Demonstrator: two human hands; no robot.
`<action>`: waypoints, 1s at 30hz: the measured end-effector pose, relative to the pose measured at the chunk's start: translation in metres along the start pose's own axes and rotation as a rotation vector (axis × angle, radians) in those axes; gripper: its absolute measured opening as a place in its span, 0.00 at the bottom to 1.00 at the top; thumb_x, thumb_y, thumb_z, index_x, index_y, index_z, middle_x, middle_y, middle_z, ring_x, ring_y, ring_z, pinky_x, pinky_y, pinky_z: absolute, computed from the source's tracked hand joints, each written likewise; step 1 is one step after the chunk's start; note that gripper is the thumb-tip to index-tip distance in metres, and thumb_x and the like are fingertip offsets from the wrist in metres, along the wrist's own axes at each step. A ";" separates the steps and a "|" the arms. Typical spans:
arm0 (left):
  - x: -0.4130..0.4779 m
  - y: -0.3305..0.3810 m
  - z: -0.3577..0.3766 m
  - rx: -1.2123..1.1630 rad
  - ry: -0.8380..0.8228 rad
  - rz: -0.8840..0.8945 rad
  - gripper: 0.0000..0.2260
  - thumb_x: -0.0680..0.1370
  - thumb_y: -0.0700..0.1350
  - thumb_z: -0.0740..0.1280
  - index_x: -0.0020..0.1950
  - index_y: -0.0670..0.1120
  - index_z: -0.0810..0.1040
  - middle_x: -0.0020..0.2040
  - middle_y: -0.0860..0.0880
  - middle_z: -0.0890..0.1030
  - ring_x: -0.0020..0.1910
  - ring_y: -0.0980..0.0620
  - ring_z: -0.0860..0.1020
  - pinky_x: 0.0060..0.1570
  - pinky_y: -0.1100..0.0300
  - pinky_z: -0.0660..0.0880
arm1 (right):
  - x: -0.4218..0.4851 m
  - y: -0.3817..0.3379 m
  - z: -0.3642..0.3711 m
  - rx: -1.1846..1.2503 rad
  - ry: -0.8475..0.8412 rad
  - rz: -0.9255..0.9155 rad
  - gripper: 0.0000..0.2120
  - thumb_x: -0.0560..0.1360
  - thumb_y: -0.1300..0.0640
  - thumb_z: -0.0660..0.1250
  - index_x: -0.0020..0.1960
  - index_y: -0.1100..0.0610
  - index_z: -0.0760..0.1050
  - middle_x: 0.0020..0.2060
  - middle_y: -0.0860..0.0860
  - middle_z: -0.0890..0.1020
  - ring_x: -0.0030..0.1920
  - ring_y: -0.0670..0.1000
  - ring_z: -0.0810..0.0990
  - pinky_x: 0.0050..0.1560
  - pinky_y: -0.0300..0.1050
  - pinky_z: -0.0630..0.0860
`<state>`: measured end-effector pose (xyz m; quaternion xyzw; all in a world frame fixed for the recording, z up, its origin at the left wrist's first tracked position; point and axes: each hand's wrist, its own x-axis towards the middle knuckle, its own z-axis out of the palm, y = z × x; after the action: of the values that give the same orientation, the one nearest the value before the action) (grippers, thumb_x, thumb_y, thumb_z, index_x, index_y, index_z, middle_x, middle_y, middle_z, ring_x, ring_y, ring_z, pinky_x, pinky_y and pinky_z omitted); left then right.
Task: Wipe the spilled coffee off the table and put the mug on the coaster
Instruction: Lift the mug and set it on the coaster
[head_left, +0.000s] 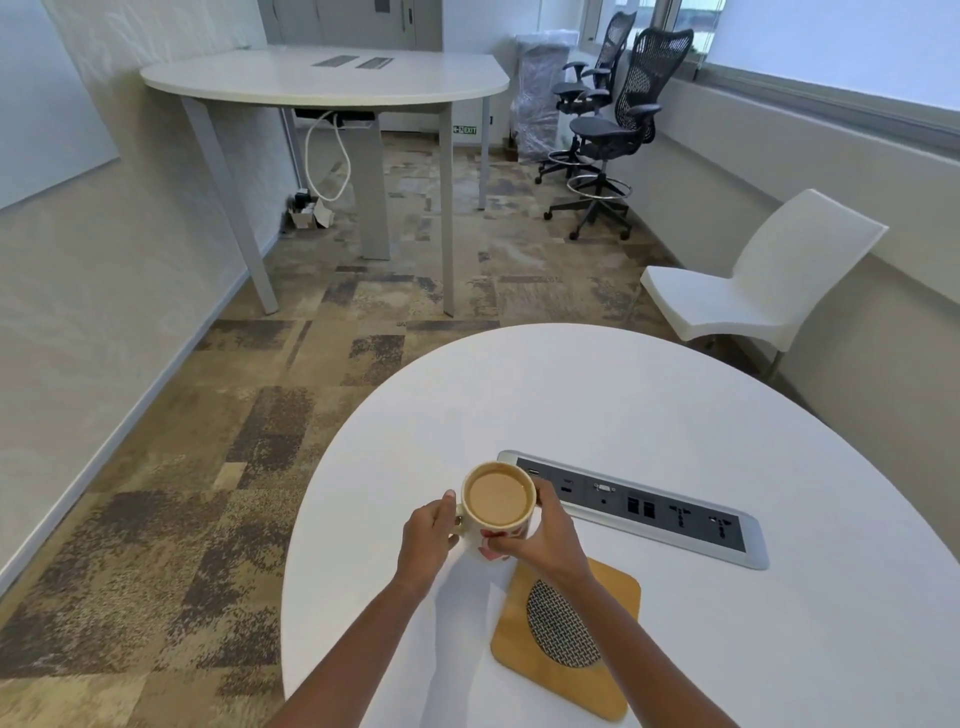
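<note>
Spanning the near right of the scene was the white round counter (649, 405), with a grey socket panel (675, 512) set into it right of centre. Near of that panel lay the square wooden coaster (618, 670), bare. Just far-left of the coaster, the mug (498, 496), full of milky coffee, was clamped by both hands: left hand (428, 540) at the handle, right hand (537, 535) wrapped around its right side.

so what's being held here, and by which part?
The mug, full of coffee, in both hands: left hand at the handle side, right hand wrapped around the body on the opposite side.
</note>
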<state>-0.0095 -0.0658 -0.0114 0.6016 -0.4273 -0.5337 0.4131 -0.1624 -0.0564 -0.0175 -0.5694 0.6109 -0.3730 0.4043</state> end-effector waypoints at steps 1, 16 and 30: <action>-0.004 0.001 0.006 0.000 -0.015 0.005 0.14 0.82 0.44 0.55 0.41 0.38 0.72 0.41 0.39 0.73 0.44 0.46 0.73 0.41 0.60 0.74 | -0.005 0.002 -0.005 0.003 0.019 0.006 0.34 0.59 0.60 0.80 0.57 0.45 0.65 0.50 0.39 0.75 0.51 0.33 0.73 0.44 0.28 0.69; -0.048 -0.022 0.074 0.016 -0.156 -0.039 0.15 0.82 0.45 0.56 0.43 0.38 0.76 0.42 0.39 0.79 0.47 0.44 0.79 0.46 0.52 0.77 | -0.070 0.037 -0.062 0.027 0.122 0.099 0.34 0.52 0.53 0.76 0.55 0.44 0.65 0.50 0.40 0.76 0.50 0.38 0.75 0.43 0.27 0.70; -0.058 -0.041 0.074 0.018 -0.169 -0.050 0.15 0.81 0.45 0.57 0.40 0.37 0.75 0.40 0.40 0.76 0.45 0.47 0.77 0.48 0.53 0.77 | -0.089 0.059 -0.053 0.012 0.166 0.122 0.35 0.52 0.52 0.76 0.55 0.45 0.66 0.53 0.47 0.77 0.57 0.48 0.75 0.57 0.47 0.76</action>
<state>-0.0840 -0.0017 -0.0404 0.5687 -0.4503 -0.5888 0.3567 -0.2325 0.0359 -0.0442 -0.4961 0.6735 -0.3972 0.3775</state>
